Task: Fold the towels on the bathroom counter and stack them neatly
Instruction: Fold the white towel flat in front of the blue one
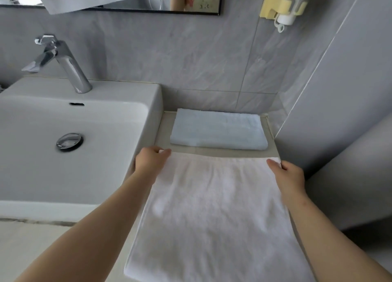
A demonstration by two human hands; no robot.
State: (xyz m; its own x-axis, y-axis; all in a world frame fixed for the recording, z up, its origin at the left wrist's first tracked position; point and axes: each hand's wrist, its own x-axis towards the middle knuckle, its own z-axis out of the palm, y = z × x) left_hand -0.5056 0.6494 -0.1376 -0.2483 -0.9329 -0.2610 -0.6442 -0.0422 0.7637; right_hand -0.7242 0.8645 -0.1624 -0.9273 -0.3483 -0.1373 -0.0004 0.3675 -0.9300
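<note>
A white towel (212, 214) is spread flat in front of me, reaching from the counter down past the near edge. My left hand (151, 161) pinches its far left corner. My right hand (286, 175) pinches its far right corner. Behind it, against the wall, a folded pale blue towel (218, 130) lies flat on the beige counter (163, 131). A narrow strip of counter separates the two towels.
A white sink basin (84, 122) with a chrome drain and a chrome tap (63, 63) stands at the left. Grey tiled walls close in the back and right. A mirror (148, 1) and a yellow wall-mounted holder (282, 4) hang above.
</note>
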